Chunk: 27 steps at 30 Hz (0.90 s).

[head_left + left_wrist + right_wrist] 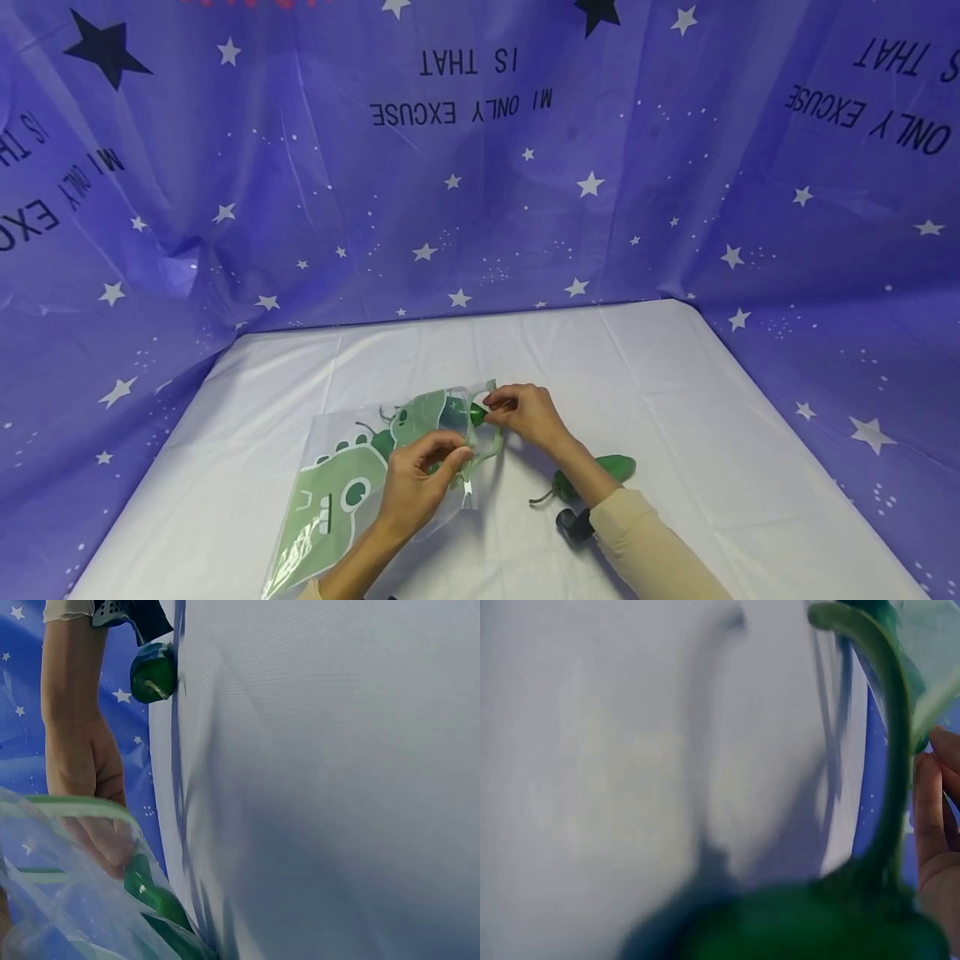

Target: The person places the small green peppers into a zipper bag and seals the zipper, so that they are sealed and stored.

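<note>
Zip bag (318, 500), clear w/ green cartoon print, on white table (600, 367); L hand (420, 479) pinches its edge, R hand (531, 415) pinches green pepper (477, 413) at bag's mouth; another pepper (618, 467) lies near R forearm (588, 475).

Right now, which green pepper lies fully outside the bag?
The pepper on the white cloth by the right forearm; the others sit at least partly inside the clear bag.

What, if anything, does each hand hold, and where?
The left hand pinches the clear bag by its mouth edge; the right hand appears to pinch a green pepper by its outer end.
</note>
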{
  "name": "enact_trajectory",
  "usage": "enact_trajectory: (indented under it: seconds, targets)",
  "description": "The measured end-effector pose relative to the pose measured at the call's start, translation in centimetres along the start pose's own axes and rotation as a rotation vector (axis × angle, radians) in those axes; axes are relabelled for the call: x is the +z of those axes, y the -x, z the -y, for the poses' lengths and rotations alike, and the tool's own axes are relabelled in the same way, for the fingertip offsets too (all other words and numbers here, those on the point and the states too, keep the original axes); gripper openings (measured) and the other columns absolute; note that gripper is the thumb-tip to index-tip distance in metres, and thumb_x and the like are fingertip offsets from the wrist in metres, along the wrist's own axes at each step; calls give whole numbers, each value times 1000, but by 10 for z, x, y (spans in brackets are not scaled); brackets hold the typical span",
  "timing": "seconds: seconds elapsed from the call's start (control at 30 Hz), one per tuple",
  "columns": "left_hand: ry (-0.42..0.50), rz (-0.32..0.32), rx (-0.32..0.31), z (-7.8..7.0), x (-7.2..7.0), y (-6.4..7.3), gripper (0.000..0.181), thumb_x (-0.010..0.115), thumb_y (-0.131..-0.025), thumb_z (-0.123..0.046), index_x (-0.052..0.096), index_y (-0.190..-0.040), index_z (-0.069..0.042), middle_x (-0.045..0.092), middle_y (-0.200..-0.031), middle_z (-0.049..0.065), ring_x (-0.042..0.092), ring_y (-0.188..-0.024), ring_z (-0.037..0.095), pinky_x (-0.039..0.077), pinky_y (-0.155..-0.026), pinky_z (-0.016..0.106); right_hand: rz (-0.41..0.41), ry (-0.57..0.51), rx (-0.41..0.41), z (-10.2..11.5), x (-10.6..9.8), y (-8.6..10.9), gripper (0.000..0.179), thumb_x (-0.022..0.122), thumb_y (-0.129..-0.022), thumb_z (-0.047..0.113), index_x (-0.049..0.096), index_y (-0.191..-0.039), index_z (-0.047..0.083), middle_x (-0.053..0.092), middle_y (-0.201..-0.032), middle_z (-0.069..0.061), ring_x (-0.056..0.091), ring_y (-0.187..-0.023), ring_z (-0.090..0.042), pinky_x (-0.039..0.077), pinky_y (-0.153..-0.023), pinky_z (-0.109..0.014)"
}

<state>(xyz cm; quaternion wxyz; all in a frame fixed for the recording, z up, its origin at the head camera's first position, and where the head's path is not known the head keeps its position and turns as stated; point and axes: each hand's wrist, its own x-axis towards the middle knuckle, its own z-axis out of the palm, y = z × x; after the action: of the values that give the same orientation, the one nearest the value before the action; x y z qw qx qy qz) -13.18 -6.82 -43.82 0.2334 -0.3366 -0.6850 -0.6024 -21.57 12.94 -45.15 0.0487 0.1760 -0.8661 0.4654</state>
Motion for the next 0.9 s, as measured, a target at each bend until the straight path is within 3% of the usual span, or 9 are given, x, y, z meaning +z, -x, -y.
enact_trajectory:
  seconds: [0.17,0.3,0.43,0.63,0.77,0.9]
  targets:
    - [20,-15,-1,-3,-5,-4,23,67,-78,17,65,-92,-1,68,-82,11,66,-70,18,55,-63,23,-11,3,1,-4,-19,6,20,81,-76,17,74,-93,11,71,-80,5,65,-70,-7,53,-66,-24]
    - [-4,-41,8,-16,-12,-13,20,66,-77,19,63,-90,4,66,-79,15,64,-67,18,53,-61,21,14,18,27,-13,-51,18,21,78,-79,24,74,-96,12,70,-81,8,65,-73,-8,52,-68,-25]
    - [5,-74,6,-31,-19,-25,18,64,-77,22,61,-88,8,64,-75,19,61,-64,18,50,-58,19,127,-6,61,-33,-91,40,29,75,-83,26,71,-105,7,70,-89,3,64,-82,-12,51,-72,-25]
    - [39,-95,-42,-36,-26,-30,19,61,-76,25,61,-89,11,64,-75,21,61,-67,14,49,-60,16,266,-101,146,-66,-140,78,39,71,-87,20,62,-118,-2,67,-107,-14,63,-95,-20,50,-78,-24]
    - [54,-103,-52,-34,-27,-29,19,61,-77,25,61,-89,11,63,-76,22,60,-67,13,49,-60,16,355,-75,166,-78,-154,96,45,72,-85,22,59,-122,0,65,-114,-14,61,-103,-24,48,-85,-26]
    - [60,-105,-70,-33,-26,-26,19,61,-76,26,61,-88,12,63,-76,21,62,-69,13,50,-62,17,431,-37,165,-81,-156,109,48,74,-83,24,59,-122,2,65,-112,-7,60,-100,-21,47,-86,-30]
